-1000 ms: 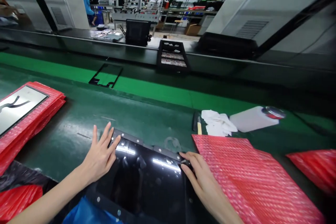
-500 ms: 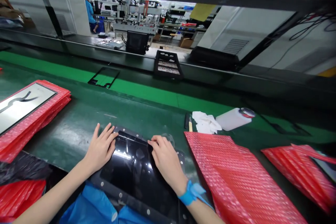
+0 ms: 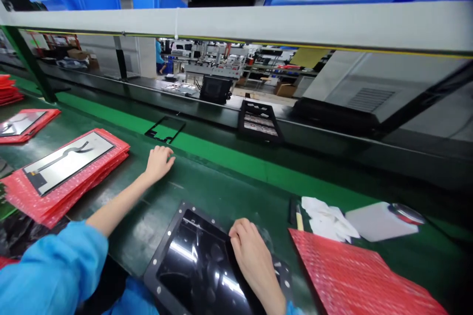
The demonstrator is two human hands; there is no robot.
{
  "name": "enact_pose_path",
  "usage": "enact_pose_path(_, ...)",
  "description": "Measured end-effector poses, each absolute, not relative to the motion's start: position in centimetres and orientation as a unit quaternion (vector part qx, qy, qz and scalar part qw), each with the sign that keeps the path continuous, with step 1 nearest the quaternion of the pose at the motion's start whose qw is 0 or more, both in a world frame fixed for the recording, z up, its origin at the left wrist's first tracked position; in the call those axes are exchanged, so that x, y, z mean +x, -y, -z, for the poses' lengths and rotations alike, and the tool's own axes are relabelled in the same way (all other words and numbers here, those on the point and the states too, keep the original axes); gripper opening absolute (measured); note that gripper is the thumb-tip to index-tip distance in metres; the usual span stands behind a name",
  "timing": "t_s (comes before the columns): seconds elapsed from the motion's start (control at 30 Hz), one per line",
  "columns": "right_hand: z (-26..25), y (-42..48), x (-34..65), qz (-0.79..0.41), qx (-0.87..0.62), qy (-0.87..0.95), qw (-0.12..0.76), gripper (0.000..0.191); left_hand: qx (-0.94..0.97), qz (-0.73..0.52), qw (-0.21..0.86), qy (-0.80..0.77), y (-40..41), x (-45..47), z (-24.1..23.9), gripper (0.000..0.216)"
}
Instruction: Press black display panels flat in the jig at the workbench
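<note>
The glossy black rectangular panel (image 3: 207, 266) lies on a dark flat plate with pale round dots along its border (image 3: 164, 246), at the near edge of the dark green work surface (image 3: 229, 187), directly before the person. The right hand (image 3: 254, 256) is at the panel's far edge, right of its middle, fingers bent inward; whether they pinch that edge or merely rest there cannot be determined. The left hand (image 3: 160, 163) is released, fingers loosely curved, extended well apart from the panel and near a thin black rectangular frame (image 3: 179, 130) lying on the brighter green strip (image 3: 221, 152); contact with the work surface cannot be confirmed. To the left lies a stack of red bubble-wrap sheets (image 3: 116, 155), bearing a silver flat panel with a dark ribbon cable (image 3: 61, 160). To the right, a large red bubble-wrap sheet (image 3: 362, 280) lies flat. Just beyond it are a cream-handled tool (image 3: 299, 220), a crumpled white cloth (image 3: 328, 219) and a translucent white bottle with a metallic cap (image 3: 377, 221), the bottle on its side.
</note>
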State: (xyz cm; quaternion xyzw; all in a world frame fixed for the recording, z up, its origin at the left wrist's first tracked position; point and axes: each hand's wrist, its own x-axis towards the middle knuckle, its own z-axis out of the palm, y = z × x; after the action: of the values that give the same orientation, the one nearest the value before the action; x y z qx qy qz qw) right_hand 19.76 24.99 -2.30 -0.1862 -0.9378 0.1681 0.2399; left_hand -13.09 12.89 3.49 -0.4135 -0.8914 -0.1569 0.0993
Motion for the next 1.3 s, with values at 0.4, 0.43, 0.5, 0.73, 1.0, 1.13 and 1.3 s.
enact_pose_path(0.4,1.8,-24.9,20.2,-0.216,-0.208,0.926,0.230,0.017,-0.302,0.050,-0.034,0.951,-21.8,-24.8,-8.9,0.040)
enact_pose_path(0.43,1.7,-24.9,20.2,-0.229,-0.206,0.921,0.238,0.016,-0.309,0.044,-0.047,0.949,-21.9,-25.2,-9.4,0.040)
enact_pose_path(0.5,1.5,-24.7,20.1,-0.251,-0.190,0.915,0.254,0.017,-0.324,0.036,-0.060,0.944,-21.9,-25.6,-10.5,0.040)
enact_pose_path(0.73,1.6,-23.8,19.6,-0.079,-0.136,0.954,0.256,0.015,-0.447,0.052,-0.038,0.892,-14.1,-19.5,-9.6,0.040)
enact_pose_path(1.0,1.8,-23.7,18.7,-0.048,-0.174,0.955,0.236,0.025,-0.488,0.196,-0.029,0.850,-1.4,-8.3,-3.2,0.045)
enact_pose_path(1.13,0.8,-24.3,18.6,-0.087,-0.180,0.949,0.242,0.025,-0.500,0.317,-0.093,0.800,-2.6,-2.4,-1.8,0.050)
enact_pose_path(1.3,-2.3,-23.6,19.5,-0.102,-0.163,0.948,0.253,0.033,-0.452,0.455,-0.203,0.740,-5.0,0.7,-1.0,0.039)
